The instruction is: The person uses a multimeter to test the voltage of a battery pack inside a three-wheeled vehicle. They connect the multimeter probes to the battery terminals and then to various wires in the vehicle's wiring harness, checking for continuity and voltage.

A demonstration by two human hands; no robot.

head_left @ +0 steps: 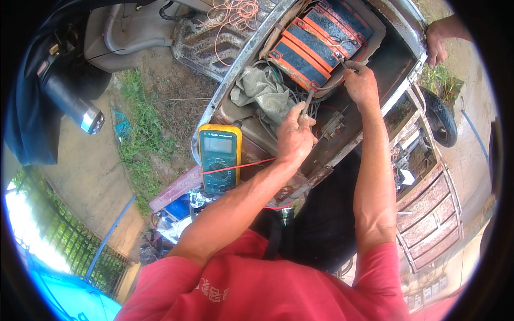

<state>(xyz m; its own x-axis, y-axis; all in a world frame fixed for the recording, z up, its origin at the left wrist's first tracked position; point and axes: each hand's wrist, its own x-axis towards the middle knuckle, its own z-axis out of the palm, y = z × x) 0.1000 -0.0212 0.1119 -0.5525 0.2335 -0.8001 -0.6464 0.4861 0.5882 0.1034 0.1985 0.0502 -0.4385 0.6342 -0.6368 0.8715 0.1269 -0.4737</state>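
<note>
My left hand holds a test probe whose tip is at the lower corner terminal of an orange and black battery. With my right hand I grip another probe, its tip at a terminal on the right side of the batteries. Several such batteries stand side by side in the metal compartment of a worn vehicle. A yellow and teal digital multimeter rests at the compartment's left edge, with a red lead crossing it; its display is too unclear to read. A crumpled grey-green cloth lies beside the batteries.
Another person's hand rests by the compartment's right rim. Thin orange wire lies coiled on the rusty footboard. Loose cables run below the batteries. A wheel and a rusty metal frame are at the right.
</note>
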